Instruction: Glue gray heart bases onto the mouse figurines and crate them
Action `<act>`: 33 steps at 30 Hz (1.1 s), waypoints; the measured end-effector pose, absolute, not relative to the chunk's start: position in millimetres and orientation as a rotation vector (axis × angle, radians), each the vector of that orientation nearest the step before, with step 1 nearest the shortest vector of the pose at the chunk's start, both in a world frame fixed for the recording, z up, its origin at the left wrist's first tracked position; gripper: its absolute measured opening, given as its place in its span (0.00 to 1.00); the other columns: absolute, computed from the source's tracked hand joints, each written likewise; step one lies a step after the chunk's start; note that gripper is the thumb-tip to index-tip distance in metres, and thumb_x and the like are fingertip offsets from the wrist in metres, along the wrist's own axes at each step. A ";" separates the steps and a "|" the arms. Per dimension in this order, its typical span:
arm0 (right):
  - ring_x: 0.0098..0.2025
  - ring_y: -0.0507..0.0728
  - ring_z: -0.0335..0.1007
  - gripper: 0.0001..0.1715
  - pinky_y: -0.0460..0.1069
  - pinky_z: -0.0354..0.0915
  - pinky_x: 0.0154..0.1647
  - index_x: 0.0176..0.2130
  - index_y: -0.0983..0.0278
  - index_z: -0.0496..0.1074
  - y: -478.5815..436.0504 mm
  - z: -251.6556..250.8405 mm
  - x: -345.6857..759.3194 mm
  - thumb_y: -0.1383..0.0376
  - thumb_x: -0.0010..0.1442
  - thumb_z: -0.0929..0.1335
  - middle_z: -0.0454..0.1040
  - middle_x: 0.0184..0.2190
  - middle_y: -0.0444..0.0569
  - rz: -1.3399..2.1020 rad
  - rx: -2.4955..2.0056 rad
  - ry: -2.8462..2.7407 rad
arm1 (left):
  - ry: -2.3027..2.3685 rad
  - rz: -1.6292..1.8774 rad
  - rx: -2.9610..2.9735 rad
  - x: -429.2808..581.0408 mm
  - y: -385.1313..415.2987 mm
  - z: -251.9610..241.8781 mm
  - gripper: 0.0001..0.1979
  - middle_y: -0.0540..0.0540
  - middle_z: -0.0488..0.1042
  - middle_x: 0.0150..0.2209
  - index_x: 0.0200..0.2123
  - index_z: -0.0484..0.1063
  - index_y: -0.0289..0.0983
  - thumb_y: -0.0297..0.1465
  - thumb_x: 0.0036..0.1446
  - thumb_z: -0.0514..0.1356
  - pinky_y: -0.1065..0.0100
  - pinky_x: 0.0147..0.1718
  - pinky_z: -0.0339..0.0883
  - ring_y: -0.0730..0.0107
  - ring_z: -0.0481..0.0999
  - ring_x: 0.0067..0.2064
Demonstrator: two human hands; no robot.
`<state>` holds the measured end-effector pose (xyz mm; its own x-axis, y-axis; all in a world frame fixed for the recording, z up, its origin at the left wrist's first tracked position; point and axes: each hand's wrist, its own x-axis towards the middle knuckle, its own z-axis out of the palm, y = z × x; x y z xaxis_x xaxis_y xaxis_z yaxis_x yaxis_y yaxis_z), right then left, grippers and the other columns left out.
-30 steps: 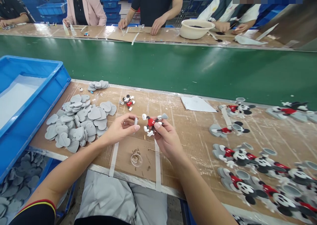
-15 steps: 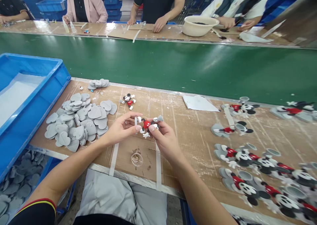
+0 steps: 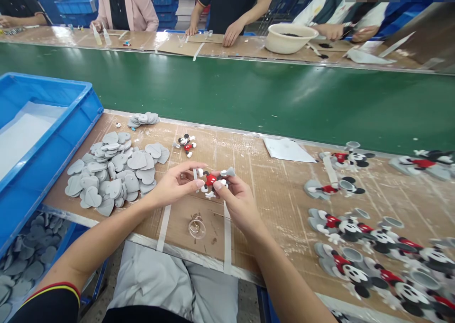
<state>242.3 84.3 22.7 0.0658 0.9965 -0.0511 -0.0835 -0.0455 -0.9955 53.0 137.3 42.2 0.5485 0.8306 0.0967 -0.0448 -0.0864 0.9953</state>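
Head view: a rubber Mickey Mouse figure (image 3: 210, 179) was pinched by the right hand (image 3: 239, 203), its fingertips (image 3: 217, 185) closed narrowly on the body. The left hand (image 3: 174, 185) was curled just beside it; any hold could not be told. Nearer than the figure, a clear ring (image 3: 196, 228) was laid. To its left, grey heart-shaped pieces (image 3: 113, 171) were heaped; beyond it, a second figure (image 3: 185, 145) was placed.

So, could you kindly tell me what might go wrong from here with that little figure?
The small Mickey Mouse figure pinched between the left hand and right hand could slip and drop onto the metal rings and clear container below. Its slender limbs might also bend under the fingers.
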 end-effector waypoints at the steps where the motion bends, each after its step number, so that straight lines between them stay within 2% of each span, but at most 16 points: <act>1: 0.32 0.54 0.71 0.20 0.50 0.69 0.37 0.42 0.58 0.76 84.3 23.7 242.0 0.49 0.56 0.74 0.78 0.34 0.45 1.224 -1.219 -1.082 | 0.710 0.832 1.483 52.8 137.0 42.1 0.21 0.43 0.76 0.45 0.53 0.74 0.37 0.39 0.58 0.65 0.71 0.36 0.67 0.73 0.72 0.36; 5: 0.32 0.54 0.71 0.20 0.51 0.69 0.36 0.42 0.59 0.76 84.5 26.4 241.2 0.48 0.56 0.73 0.77 0.32 0.46 1.192 -1.233 -1.112 | 0.687 0.802 1.447 52.1 135.9 40.8 0.22 0.43 0.76 0.46 0.54 0.73 0.39 0.39 0.58 0.66 0.72 0.33 0.66 0.74 0.71 0.34; 11: 0.31 0.53 0.69 0.21 0.48 0.67 0.31 0.42 0.59 0.77 84.2 25.3 242.9 0.48 0.56 0.73 0.78 0.34 0.46 1.249 -1.205 -1.068 | 0.694 0.761 1.420 51.5 135.4 40.5 0.24 0.45 0.76 0.38 0.56 0.72 0.38 0.40 0.58 0.65 0.71 0.34 0.66 0.73 0.71 0.33; 16: 0.29 0.52 0.67 0.22 0.48 0.65 0.29 0.42 0.59 0.77 83.2 26.2 242.6 0.47 0.55 0.74 0.76 0.31 0.45 1.268 -1.199 -1.078 | 0.682 0.773 1.411 51.3 135.7 40.2 0.24 0.44 0.76 0.41 0.56 0.72 0.38 0.40 0.59 0.65 0.71 0.36 0.67 0.71 0.73 0.36; 19: 0.30 0.53 0.69 0.24 0.48 0.66 0.30 0.44 0.58 0.75 82.3 23.7 241.4 0.45 0.57 0.72 0.77 0.34 0.46 1.303 -1.194 -1.052 | 0.686 0.789 1.417 51.7 135.9 39.7 0.23 0.43 0.76 0.42 0.55 0.72 0.38 0.40 0.58 0.65 0.70 0.37 0.67 0.69 0.74 0.38; 22: 0.34 0.54 0.72 0.23 0.49 0.68 0.34 0.46 0.57 0.74 81.8 19.9 240.2 0.46 0.58 0.71 0.78 0.38 0.46 1.346 -1.169 -1.030 | 0.694 0.798 1.417 52.5 135.7 39.9 0.23 0.42 0.77 0.42 0.54 0.73 0.37 0.40 0.58 0.66 0.69 0.39 0.68 0.67 0.75 0.40; 25: 0.42 0.56 0.74 0.22 0.51 0.70 0.43 0.47 0.57 0.74 81.4 18.3 238.6 0.50 0.57 0.74 0.79 0.43 0.47 1.358 -1.172 -1.031 | 0.680 0.811 1.405 53.2 135.2 41.1 0.21 0.42 0.77 0.47 0.53 0.73 0.38 0.39 0.58 0.66 0.69 0.40 0.68 0.68 0.74 0.41; 29: 0.49 0.59 0.73 0.26 0.53 0.70 0.48 0.51 0.57 0.72 80.1 19.9 235.6 0.54 0.55 0.76 0.78 0.49 0.49 1.364 -1.214 -1.011 | 0.646 0.812 1.400 53.5 134.9 43.7 0.19 0.41 0.76 0.51 0.52 0.73 0.38 0.39 0.59 0.65 0.69 0.39 0.68 0.67 0.75 0.43; 33: 0.53 0.60 0.73 0.27 0.56 0.67 0.55 0.52 0.57 0.70 79.2 21.1 233.2 0.54 0.55 0.76 0.77 0.51 0.49 1.341 -1.224 -1.010 | 0.628 0.805 1.378 53.5 135.4 44.4 0.19 0.40 0.77 0.50 0.50 0.73 0.37 0.40 0.59 0.65 0.69 0.38 0.67 0.66 0.75 0.43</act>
